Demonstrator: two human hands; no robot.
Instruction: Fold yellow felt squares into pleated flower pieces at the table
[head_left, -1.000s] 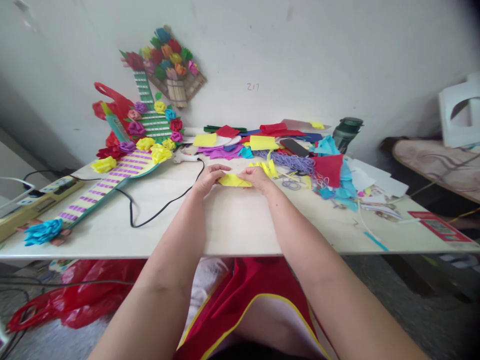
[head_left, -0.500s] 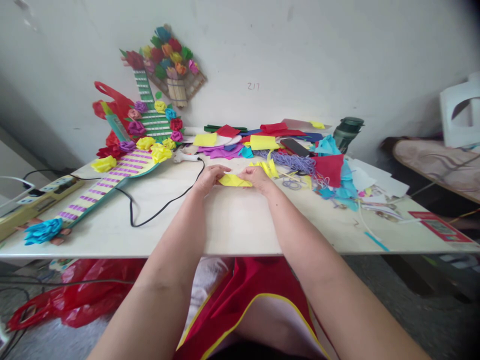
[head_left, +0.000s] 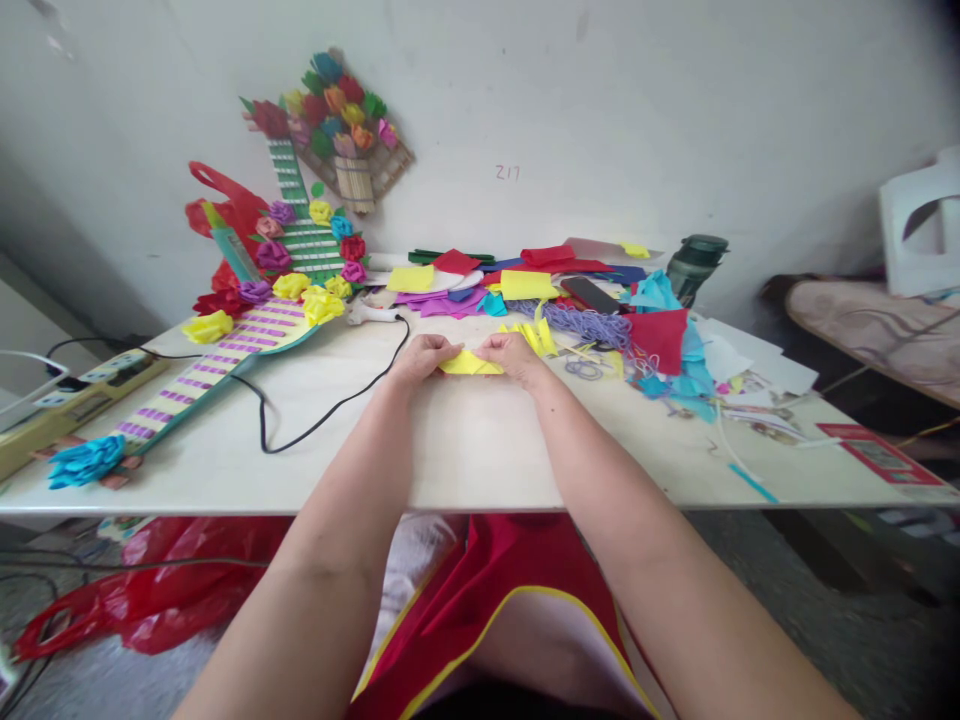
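A folded piece of yellow paper is stretched between my two hands, just above or on the white table. My left hand pinches its left end, thumb on top. At the other end, my right hand grips it with thumb and fingers together. Right behind my right hand lie yellow paper strips. A bundle of purple string is a little farther to the right.
Stacked coloured paper and a phone lie along the wall, near a dark bottle. On the left stand flower-decorated craft pieces, a black cord and a power strip. Scraps litter the right side.
My left thumb has come down onto the yellow paper's left end, and the left fingers have closed in. My right hand has hardly moved.
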